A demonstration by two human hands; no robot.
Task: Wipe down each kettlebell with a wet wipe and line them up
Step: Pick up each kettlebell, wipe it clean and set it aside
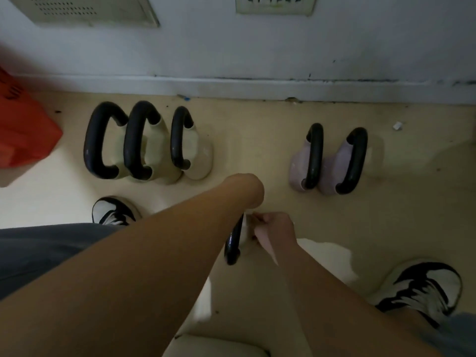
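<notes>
Head view: three cream black-handled kettlebells (157,150) and two lilac kettlebells (332,163) by white wall (257,47); sixth kettlebell (233,243) farther out. Left hand (247,191) grip hidden; right hand (275,230) curled at it, hold unclear.

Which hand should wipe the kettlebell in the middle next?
Right. The right hand pinches what looks like the wipe against the pale body of the kettlebell, while the left hand grips its black handle from above and is busy steadying it.

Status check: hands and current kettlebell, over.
Left hand atop kettlebell handle, fingers hidden. Right hand curled at its body, wipe unclear. Beige trio, purple pair along wall.
</notes>
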